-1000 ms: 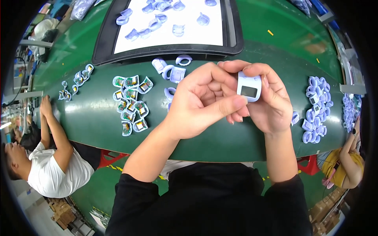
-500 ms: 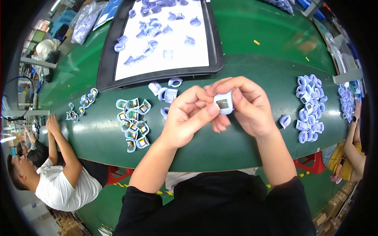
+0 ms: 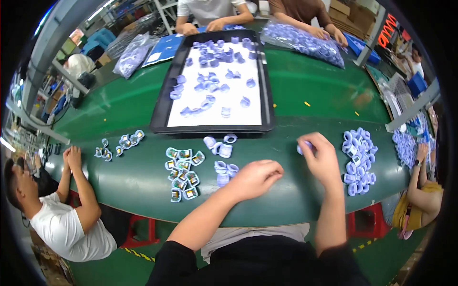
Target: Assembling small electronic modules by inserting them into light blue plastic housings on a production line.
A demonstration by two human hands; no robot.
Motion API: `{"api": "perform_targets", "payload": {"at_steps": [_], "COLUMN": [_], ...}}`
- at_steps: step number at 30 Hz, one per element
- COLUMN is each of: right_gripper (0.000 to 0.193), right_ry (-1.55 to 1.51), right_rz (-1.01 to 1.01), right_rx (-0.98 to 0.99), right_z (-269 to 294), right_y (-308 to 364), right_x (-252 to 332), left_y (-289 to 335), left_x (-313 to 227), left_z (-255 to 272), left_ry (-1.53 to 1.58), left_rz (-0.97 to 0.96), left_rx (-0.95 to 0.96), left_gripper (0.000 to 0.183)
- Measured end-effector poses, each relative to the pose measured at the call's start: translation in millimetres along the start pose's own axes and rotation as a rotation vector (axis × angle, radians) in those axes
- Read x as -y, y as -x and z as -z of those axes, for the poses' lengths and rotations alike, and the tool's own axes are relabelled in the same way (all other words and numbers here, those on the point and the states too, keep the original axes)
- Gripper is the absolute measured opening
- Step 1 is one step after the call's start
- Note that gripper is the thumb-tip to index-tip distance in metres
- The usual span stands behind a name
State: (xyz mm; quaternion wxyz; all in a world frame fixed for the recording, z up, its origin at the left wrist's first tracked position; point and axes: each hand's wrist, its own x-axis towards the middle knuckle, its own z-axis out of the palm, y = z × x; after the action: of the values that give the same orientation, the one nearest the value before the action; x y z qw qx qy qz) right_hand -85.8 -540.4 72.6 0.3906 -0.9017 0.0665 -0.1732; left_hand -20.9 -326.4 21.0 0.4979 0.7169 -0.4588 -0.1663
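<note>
My right hand [image 3: 320,159] is closed around a lavender ring-shaped plastic casing [image 3: 305,148], partly hidden by the fingers, over the right of the table. My left hand [image 3: 260,178] hovers at the middle, fingers loosely curled, with nothing visible in them. Just left of it lie several lavender casings [image 3: 223,180], with another small group [image 3: 225,150] behind. Further left is a cluster of casings holding small circuit boards [image 3: 183,174]. Beyond my right hand spreads a large pile of lavender casings [image 3: 359,159].
A black-rimmed tray [image 3: 210,129] with a white bottom bears many scattered casings. A bulging clear bag of casings [image 3: 305,44] lies at the far side. Co-workers sit left, right and opposite. Small groups of parts [image 3: 130,140] lie far left; another pile [image 3: 403,148] lies far right.
My hands have parted; they were together on a casing with a dark window. The right moved right with a casing, the left moved down. The view has tilted up, showing people across the table.
</note>
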Motion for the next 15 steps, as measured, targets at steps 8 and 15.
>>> {"api": "perform_targets", "payload": {"at_steps": [8,15], "right_gripper": [0.016,0.020], "right_ry": [0.514,0.049], "right_rz": [0.072,0.137], "right_rx": [-0.065,0.210], "right_z": [33,-16], "right_y": [33,6], "right_x": [-34,31], "left_y": [2,7], "left_x": [-4,-3], "left_z": [-1,14], "left_ry": [-0.139,-0.182], "left_rz": [-0.037,-0.167], "left_rx": [0.038,-0.009], "left_gripper": [0.017,0.013]}}
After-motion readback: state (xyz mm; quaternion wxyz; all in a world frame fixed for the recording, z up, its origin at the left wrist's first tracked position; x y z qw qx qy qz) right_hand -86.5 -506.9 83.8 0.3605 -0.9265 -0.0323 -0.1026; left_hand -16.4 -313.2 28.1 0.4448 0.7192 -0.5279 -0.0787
